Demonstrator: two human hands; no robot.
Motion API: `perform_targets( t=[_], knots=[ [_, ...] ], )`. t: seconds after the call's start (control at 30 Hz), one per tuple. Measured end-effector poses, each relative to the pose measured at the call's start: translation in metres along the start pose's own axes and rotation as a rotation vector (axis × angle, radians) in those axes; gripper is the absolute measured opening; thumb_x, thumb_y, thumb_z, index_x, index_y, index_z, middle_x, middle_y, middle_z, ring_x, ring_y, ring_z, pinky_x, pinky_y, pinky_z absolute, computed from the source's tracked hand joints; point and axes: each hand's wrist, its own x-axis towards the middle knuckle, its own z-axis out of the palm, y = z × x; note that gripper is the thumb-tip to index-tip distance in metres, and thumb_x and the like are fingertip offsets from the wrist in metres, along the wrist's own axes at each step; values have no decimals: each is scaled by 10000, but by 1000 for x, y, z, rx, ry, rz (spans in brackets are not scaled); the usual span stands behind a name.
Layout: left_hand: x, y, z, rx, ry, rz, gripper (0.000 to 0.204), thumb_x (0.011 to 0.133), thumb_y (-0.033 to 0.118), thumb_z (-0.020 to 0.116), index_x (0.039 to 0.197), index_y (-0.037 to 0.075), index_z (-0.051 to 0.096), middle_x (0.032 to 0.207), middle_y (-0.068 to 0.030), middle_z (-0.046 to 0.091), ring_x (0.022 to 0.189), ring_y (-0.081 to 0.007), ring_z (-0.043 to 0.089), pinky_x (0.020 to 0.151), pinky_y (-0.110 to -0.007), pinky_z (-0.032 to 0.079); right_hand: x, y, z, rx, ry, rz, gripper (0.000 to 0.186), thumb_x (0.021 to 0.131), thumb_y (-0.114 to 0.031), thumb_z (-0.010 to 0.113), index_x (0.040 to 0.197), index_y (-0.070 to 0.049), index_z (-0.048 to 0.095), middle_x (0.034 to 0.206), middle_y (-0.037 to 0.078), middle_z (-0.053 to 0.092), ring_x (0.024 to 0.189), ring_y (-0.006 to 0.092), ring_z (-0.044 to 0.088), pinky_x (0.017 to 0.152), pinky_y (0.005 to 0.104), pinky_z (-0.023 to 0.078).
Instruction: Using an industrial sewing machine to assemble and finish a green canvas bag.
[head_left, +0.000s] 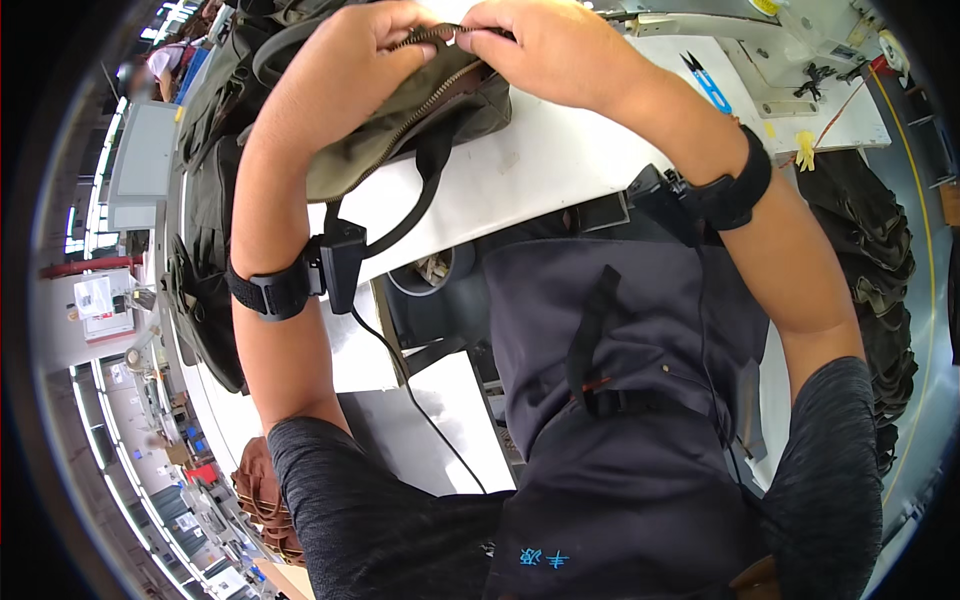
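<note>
My left hand [370,55] and my right hand [525,50] are raised at the top edge of the view, both closed on a brass-toothed zipper [435,33] of an olive canvas bag [365,155], their fingertips close together. The bag lies on the white worktop [530,150], its second zipper line running diagonally down and a dark handle [430,180] looping toward me. Black strapped devices sit on both of my forearms.
Blue thread snips [705,80] lie right of my hands, near machine parts [810,80] and a yellow scrap [805,150]. Dark bags pile left [210,300] and right [855,250]. A bin [430,270] sits below the worktop edge. A co-worker [165,65] is far left.
</note>
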Motion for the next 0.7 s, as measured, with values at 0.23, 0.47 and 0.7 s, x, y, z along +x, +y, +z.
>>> perform_targets(
  t=[0.23, 0.47, 0.7],
  knots=[
    [-5, 10, 9, 68, 87, 79, 204, 915, 69, 704, 1095, -25, 724, 908, -42, 738, 795, -74, 640, 735, -265, 526, -11, 8, -4, 142, 3, -11, 283, 995, -293, 575, 1062, -55, 713, 898, 194, 696, 858, 407, 657, 760, 450, 521],
    [-20, 29, 15, 115, 287, 36, 145, 859, 152, 678, 907, 22, 719, 799, -186, 714, 775, -408, 681, 721, -452, 546, -8, -19, -25, 217, -153, 220, 224, 978, -218, 629, 1124, -60, 693, 967, 201, 709, 870, 398, 683, 780, 428, 540],
    [-19, 20, 36, 307, 473, 98, 117, 868, 110, 652, 959, 36, 654, 798, -153, 705, 736, -353, 701, 667, -451, 553, -8, -15, -20, 214, -29, 93, 186, 940, -123, 674, 1092, -21, 703, 946, 184, 710, 826, 356, 688, 754, 369, 543]
  ],
)
